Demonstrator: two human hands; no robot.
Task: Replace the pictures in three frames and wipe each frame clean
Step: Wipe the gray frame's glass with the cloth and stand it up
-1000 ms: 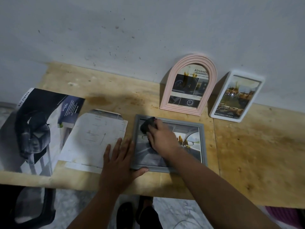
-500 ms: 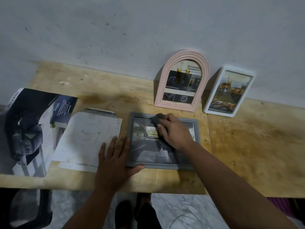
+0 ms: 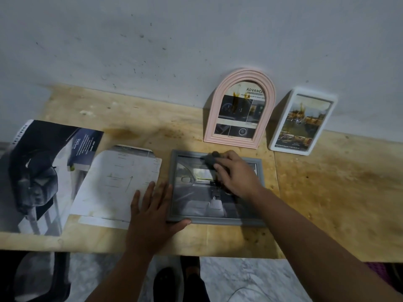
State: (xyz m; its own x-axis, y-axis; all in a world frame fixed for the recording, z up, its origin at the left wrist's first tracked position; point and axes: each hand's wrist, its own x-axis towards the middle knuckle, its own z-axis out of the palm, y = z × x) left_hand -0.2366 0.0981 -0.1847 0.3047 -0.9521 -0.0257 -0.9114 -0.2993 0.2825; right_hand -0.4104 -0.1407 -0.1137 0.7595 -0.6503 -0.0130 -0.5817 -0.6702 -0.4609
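A grey rectangular frame point(image 3: 174, 192) lies flat on the wooden table point(image 3: 327, 192), holding a car-interior picture. My right hand point(image 3: 236, 175) presses a dark cloth point(image 3: 210, 159) onto the glass near the frame's top edge. My left hand point(image 3: 152, 212) lies flat with fingers spread beside the frame's left side, its thumb on the lower left corner. Against the wall lean a pink arched frame point(image 3: 239, 110) and a white rectangular frame point(image 3: 303, 123), each with a picture in it and brownish smears on the glass.
A white printed sheet point(image 3: 117, 184) lies left of the grey frame, partly under my left hand. Further left lies a large dark car brochure point(image 3: 43, 171). The table's front edge runs close to my body, with marble floor and a dark chair point(image 3: 32, 280) below.
My right hand has slid the cloth rightward along the top of the grey frame's glass. The left hand has kept its place at the frame's lower left corner.
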